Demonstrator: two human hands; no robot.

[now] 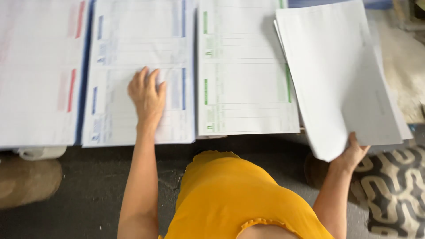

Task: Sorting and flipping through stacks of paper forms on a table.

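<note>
While blur hides print, left hand (147, 95) lies flat on blue form (139, 73), right hand (353, 152) grips blank sheets (336, 79).

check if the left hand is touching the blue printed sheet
Touching: the head view shows the left hand lying flat on the blue printed sheet, fingers spread.

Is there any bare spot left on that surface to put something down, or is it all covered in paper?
Crowded: the red-marked forms, the blue-marked forms under the left hand and the green-marked forms lie edge to edge. The right hand holds the blank sheets over the right end. Bare room shows only on the dark floor below the papers.
</note>
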